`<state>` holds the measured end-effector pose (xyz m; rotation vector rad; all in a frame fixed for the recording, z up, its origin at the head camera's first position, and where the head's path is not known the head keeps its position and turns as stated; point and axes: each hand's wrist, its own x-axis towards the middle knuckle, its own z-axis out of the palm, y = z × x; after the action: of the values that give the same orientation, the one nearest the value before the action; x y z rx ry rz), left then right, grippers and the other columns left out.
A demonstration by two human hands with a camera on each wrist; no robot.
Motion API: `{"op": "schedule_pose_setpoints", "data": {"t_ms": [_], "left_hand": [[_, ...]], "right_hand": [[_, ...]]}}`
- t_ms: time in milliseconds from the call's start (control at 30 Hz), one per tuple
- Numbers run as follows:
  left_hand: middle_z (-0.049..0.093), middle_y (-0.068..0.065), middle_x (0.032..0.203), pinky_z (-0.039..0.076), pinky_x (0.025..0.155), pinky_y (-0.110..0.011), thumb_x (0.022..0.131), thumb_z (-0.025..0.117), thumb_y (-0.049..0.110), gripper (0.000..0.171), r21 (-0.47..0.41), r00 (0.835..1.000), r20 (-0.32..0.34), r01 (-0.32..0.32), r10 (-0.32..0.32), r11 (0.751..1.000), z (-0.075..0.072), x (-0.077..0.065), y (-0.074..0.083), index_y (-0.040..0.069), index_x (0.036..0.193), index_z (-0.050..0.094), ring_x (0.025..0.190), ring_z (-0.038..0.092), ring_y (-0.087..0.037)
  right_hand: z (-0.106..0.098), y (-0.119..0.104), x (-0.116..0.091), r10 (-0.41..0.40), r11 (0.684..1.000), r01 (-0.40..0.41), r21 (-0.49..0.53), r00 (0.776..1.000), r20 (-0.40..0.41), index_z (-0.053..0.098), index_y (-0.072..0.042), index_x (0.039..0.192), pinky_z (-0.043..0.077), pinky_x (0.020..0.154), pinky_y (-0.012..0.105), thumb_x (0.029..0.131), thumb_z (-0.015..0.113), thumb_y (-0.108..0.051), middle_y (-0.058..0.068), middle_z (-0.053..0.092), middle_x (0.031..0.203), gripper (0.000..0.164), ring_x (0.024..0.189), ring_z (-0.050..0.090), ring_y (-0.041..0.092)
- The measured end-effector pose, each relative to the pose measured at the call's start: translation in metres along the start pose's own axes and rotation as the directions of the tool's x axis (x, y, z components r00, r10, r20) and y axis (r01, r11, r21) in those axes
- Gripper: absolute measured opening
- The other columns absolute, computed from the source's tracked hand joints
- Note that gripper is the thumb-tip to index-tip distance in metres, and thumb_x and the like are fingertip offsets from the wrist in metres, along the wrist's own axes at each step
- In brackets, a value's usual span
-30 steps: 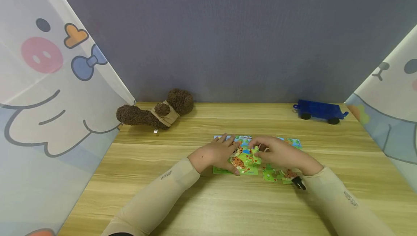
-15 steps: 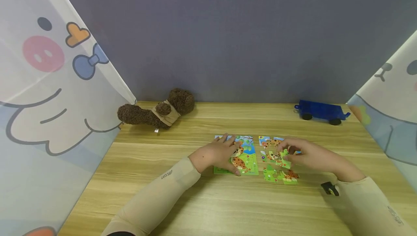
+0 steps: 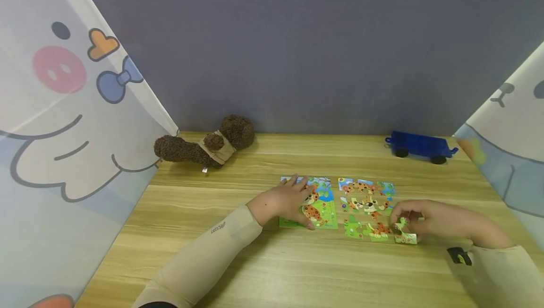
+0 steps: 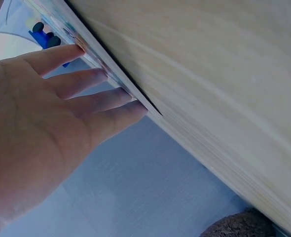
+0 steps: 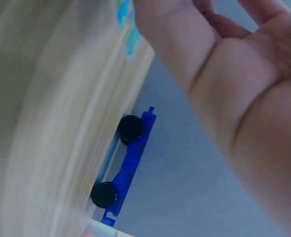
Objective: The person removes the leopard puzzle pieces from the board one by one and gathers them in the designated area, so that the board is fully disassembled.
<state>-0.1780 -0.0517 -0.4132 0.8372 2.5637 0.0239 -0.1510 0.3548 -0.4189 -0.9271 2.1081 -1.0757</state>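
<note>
My left hand (image 3: 286,204) rests on a leopard picture card (image 3: 325,213) with its fingers spread. In the left wrist view, the straight fingertips of the left hand (image 4: 52,113) touch the card's edge. To the right lie leopard jigsaw puzzle pieces (image 3: 369,204), laid out in rows with small gaps. My right hand (image 3: 437,220) pinches a green puzzle piece (image 3: 401,224) at the lower right corner of these rows. A pale green and red patch shows just under it; I cannot tell whether it is a separate piece. The right wrist view cuts off the right fingertips.
A brown plush toy (image 3: 212,145) in a beige garment lies at the back left of the wooden table (image 3: 297,270). A blue toy wagon (image 3: 420,145) with black wheels stands at the back right. A grey wall (image 3: 297,53) rises behind, with cartoon-printed panels on both sides.
My right hand has carried the green puzzle piece from over the card rightward and toward me, past the rows, uncovering the other pieces. My left hand has stayed on the card.
</note>
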Motion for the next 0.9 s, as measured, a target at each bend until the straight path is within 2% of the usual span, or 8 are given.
{"op": "schedule_pose_setpoints", "data": {"t_ms": [100,233,367,500,667,733,900], "left_hand": [[0.004,-0.008,0.183,0.017,0.138,-0.058,0.088,0.070,0.077,0.114,-0.003,1.000,0.003,0.006,-0.006,1.000,0.000,0.001,0.000,0.026,0.174,0.015,0.171,0.001,-0.036],[0.004,-0.008,0.183,0.018,0.138,-0.058,0.088,0.071,0.076,0.114,-0.004,1.000,-0.001,0.006,-0.006,1.000,0.000,0.001,-0.001,0.026,0.174,0.016,0.171,0.002,-0.036],[0.005,-0.009,0.183,0.018,0.138,-0.057,0.088,0.071,0.076,0.114,0.005,1.000,-0.008,0.000,0.000,1.000,0.001,0.001,0.000,0.025,0.174,0.017,0.171,0.003,-0.036],[0.006,-0.009,0.183,0.019,0.138,-0.057,0.088,0.071,0.076,0.114,0.005,1.000,-0.010,-0.002,0.002,1.000,0.001,0.001,0.001,0.025,0.174,0.017,0.171,0.004,-0.036],[0.006,-0.009,0.183,0.018,0.138,-0.056,0.088,0.071,0.075,0.114,0.001,1.000,-0.009,0.000,0.000,1.000,0.000,0.000,0.001,0.025,0.174,0.016,0.171,0.004,-0.036],[0.006,-0.009,0.183,0.018,0.138,-0.056,0.088,0.071,0.075,0.114,0.004,1.000,-0.010,-0.003,0.003,1.000,0.000,0.000,0.001,0.024,0.174,0.016,0.171,0.004,-0.037],[0.006,-0.010,0.183,0.018,0.138,-0.057,0.088,0.072,0.075,0.114,0.003,1.000,-0.013,-0.008,0.008,1.000,0.000,0.000,0.000,0.024,0.174,0.016,0.171,0.003,-0.037]], "right_hand": [[0.002,0.004,-0.001,0.002,1.000,-0.002,0.017,1.000,0.008,0.063,-0.008,0.126,0.057,0.059,0.028,0.100,0.053,0.013,0.001,0.057,0.086,0.035,0.072,0.058,0.007],[0.004,0.007,0.000,-0.033,0.999,0.032,-0.038,0.999,-0.030,0.063,-0.009,0.125,0.049,0.055,0.025,0.097,0.056,0.014,0.004,0.055,0.083,0.037,0.070,0.053,0.003],[0.005,0.009,0.002,-0.053,0.993,0.046,-0.108,0.997,-0.064,0.065,-0.012,0.123,0.045,0.057,0.025,0.099,0.059,0.011,0.006,0.057,0.089,0.034,0.076,0.050,0.002],[0.007,0.008,0.005,-0.013,0.986,-0.005,-0.169,0.994,-0.104,0.066,-0.015,0.122,0.045,0.062,0.024,0.103,0.064,0.000,0.000,0.065,0.100,0.025,0.083,0.052,0.000],[0.009,0.005,0.008,0.061,0.983,-0.083,-0.164,0.989,-0.137,0.067,-0.014,0.115,0.042,0.058,0.026,0.104,0.069,-0.012,-0.008,0.060,0.091,0.011,0.076,0.050,-0.002],[0.009,0.005,0.009,0.061,0.982,-0.086,-0.168,0.987,-0.150,0.068,-0.016,0.112,0.042,0.058,0.026,0.104,0.070,-0.015,-0.009,0.061,0.090,0.009,0.076,0.051,-0.002],[0.009,0.007,0.009,0.014,0.971,-0.061,-0.233,0.981,-0.196,0.070,-0.020,0.109,0.051,0.066,0.023,0.100,0.075,-0.013,-0.005,0.066,0.103,0.012,0.085,0.058,-0.003]]}}
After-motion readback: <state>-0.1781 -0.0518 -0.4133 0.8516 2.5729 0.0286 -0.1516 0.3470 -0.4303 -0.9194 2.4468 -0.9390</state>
